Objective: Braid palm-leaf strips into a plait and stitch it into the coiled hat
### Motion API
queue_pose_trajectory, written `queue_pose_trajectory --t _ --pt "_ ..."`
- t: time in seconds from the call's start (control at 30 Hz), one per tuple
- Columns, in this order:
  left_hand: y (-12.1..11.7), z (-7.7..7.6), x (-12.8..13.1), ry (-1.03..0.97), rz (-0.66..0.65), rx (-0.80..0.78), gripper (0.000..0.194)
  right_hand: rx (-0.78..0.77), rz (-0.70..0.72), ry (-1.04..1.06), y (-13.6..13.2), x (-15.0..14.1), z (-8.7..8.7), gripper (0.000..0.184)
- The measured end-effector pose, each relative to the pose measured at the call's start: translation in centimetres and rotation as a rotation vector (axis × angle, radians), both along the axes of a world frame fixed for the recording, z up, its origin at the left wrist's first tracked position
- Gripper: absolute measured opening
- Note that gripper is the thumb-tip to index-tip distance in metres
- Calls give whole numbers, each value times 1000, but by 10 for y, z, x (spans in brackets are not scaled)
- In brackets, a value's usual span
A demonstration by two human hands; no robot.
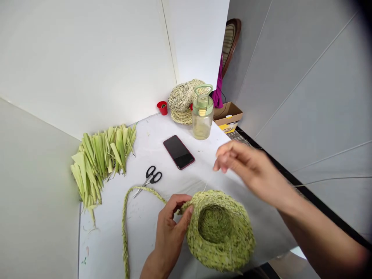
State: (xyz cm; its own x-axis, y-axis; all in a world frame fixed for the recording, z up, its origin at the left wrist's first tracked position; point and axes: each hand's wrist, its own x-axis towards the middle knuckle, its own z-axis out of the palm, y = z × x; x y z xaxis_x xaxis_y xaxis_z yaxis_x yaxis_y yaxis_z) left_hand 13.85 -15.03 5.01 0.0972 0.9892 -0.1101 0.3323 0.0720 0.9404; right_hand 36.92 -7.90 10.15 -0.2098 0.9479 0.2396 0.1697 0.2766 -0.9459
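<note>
A round green hat (203, 254) woven from braided plant husk faces me with its hollow crown showing, near the table's front edge. My left hand (171, 228) pinches the hat's brim at its upper left, where a green braid (124, 224) runs off and curves down over the table. Raised above and to the right of the hat is my right hand (247, 166), its fingers closed in a pinch. Whatever it grips is too small to make out. A thin pale thread (205, 187) rises from the brim's top.
Black-handled scissors (149, 178) lie beside the braid, with a phone (178, 152) further back. Pale husks (101, 155) are heaped at the left. Along the back stand a red cup (162, 108), woven hats (181, 99) and a drink bottle (202, 120). A cardboard box (232, 112) sits beyond the table.
</note>
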Motion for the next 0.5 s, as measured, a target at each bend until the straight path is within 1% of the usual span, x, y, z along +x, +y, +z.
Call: queue_pose_trajectory --t 0.03,0.1,0.17,0.23,0.3,0.37,0.43,0.5 --pt "1 2 -1 9 -28 -14 17 4 36 -140 -6 -6 -8 14" --pt "3 6 -3 35 -92 -17 28 63 78 -387 -19 -18 -25 17" --pt "3 9 -7 67 -146 4 39 153 83 -574 -29 -27 -39 18" --pt "2 9 -12 99 -159 19 44 229 58 -706 -37 -32 -49 19" --pt "0 8 -16 130 -110 16 44 278 27 -796 -42 -34 -55 20" --pt "-3 5 -17 156 -34 21 41 303 7 -830 -45 -35 -57 20" --pt "-6 2 -15 170 6 44 31 293 -16 -810 -47 -35 -57 20" --pt "-8 0 -11 163 2 75 22 262 -39 -746 -48 -34 -54 19"
